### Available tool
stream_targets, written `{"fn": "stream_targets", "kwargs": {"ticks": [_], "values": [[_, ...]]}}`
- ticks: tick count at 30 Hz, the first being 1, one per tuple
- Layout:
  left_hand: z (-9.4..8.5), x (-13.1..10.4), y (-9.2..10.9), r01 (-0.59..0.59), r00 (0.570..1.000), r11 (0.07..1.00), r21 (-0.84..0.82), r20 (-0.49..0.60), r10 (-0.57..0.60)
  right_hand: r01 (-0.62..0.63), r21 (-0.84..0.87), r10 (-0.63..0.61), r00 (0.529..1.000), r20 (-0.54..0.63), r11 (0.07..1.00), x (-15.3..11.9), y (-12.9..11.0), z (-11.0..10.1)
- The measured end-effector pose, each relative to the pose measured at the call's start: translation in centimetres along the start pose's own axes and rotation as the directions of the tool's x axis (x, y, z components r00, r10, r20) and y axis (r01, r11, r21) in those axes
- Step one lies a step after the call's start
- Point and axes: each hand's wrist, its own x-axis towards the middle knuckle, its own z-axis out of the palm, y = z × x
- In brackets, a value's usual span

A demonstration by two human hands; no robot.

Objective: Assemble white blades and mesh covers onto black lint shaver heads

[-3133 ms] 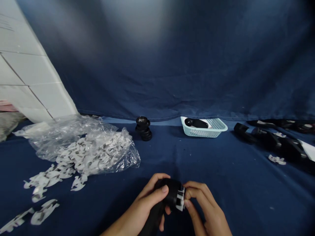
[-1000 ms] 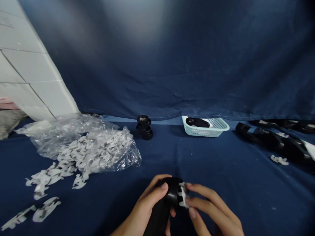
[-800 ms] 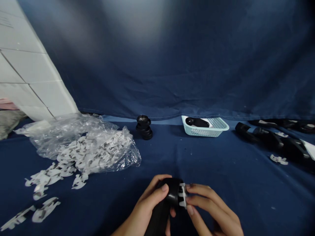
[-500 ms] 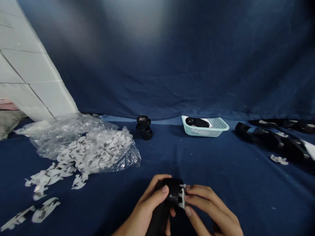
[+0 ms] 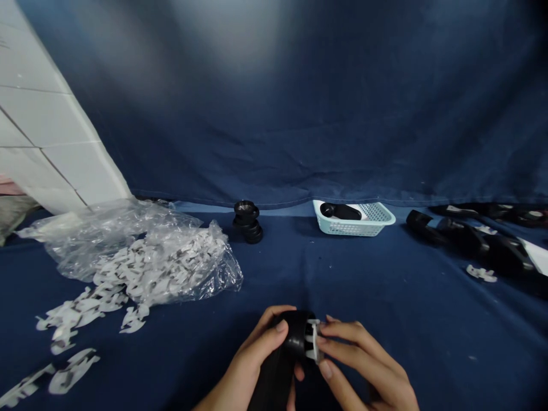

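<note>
My left hand is wrapped round a black plastic housing with a rounded head and a long handle that runs down out of view. From the head's open right end a white plastic piece sticks out. The fingertips of my right hand hold that white piece at its outer face, thumb below and fingers above. How deep the piece sits inside the head is hidden.
At left, a clear plastic bag spills white plastic pieces onto the blue cloth. Stacked black rings stand mid-back. A light-blue basket holds a black part. More black housings lie at right.
Both hands keep their hold on the housing and the white piece, with only slight finger movement. The whole view has shifted a little, so everything appears slightly further left.
</note>
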Motion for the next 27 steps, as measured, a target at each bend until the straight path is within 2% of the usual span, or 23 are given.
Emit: {"fn": "stream_targets", "kwargs": {"ticks": [7, 14, 20, 27], "values": [[0.26, -0.22, 0.35, 0.002, 1.0, 1.0, -0.006, -0.012, -0.002, -0.037, -0.014, 0.038, 0.999, 0.03, 0.999, -0.61, 0.21, 0.16], [0.16, -0.26, 0.13, -0.027, 0.999, 0.996, 0.082, 0.026, 0.025, -0.055, -0.007, 0.054, 0.997, -0.047, 0.998, -0.1, -0.21, 0.12], [0.34, -0.38, 0.28, -0.021, 1.0, 0.992, 0.121, 0.013, 0.02, -0.084, -0.009, 0.083, 0.994, -0.076, 0.996, 0.13, -0.22, -0.07], [0.46, -0.83, 0.33, -0.043, 0.999, 0.972, 0.231, -0.016, 0.048, -0.182, 0.041, 0.184, 0.982, -0.044, 0.982, -0.05, -0.37, -0.06]]}}
